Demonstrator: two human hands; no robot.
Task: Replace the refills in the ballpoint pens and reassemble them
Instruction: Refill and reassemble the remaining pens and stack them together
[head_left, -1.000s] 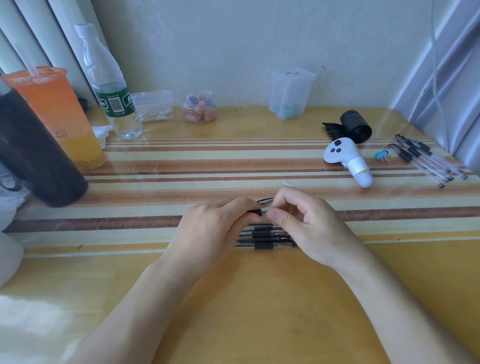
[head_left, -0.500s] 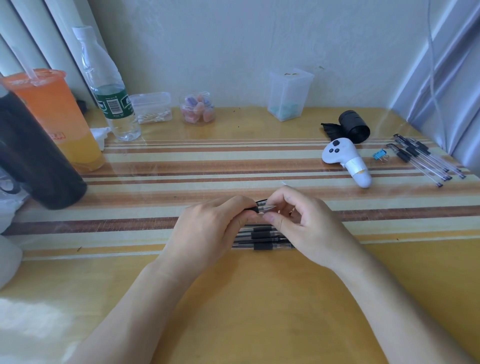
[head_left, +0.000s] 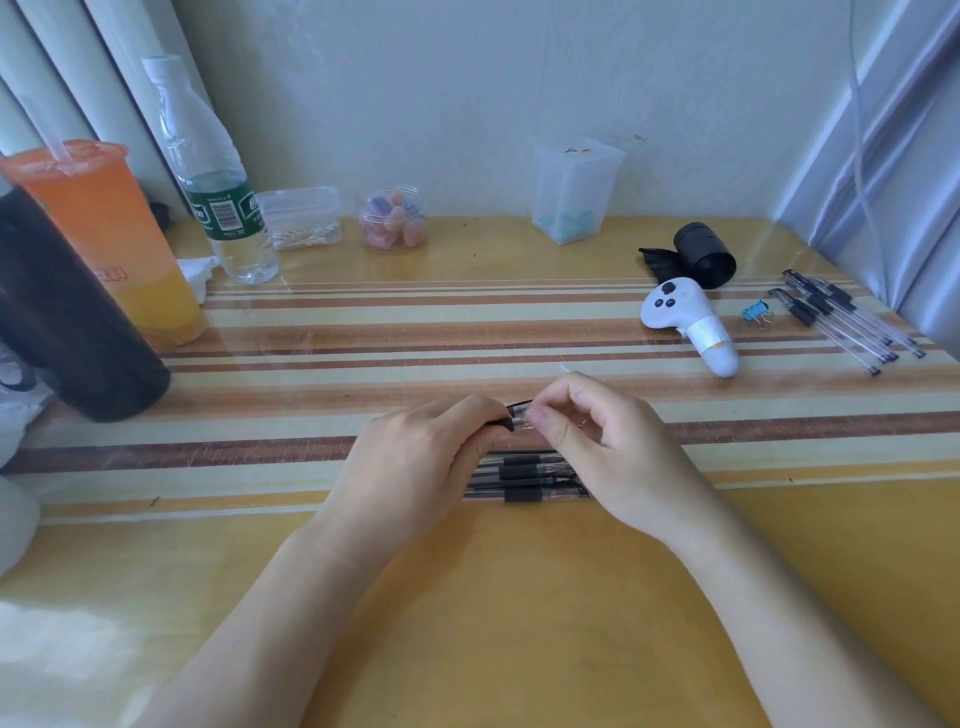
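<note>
My left hand (head_left: 415, 462) grips the black grip section of a clear ballpoint pen (head_left: 517, 418) just above the table's middle. My right hand (head_left: 608, 441) pinches the clear front end of the same pen between thumb and forefinger, and a thin tip pokes out behind its fingers. Most of the pen is hidden inside the two hands. Under the hands lies a small row of several clear pens with black grips (head_left: 530, 478). Another group of several similar pens (head_left: 841, 317) lies at the far right of the table.
A white controller (head_left: 685, 322), a blue binder clip (head_left: 754, 312) and a black roll (head_left: 704, 262) lie at the right. A dark bottle (head_left: 67, 332), an orange drink cup (head_left: 109, 239) and a water bottle (head_left: 218, 192) stand at the left. Small clear containers line the wall.
Both hands stay at the same spot on the pen. My right fingers have shifted slightly at the pen's front end, showing more of the clear section between the hands.
</note>
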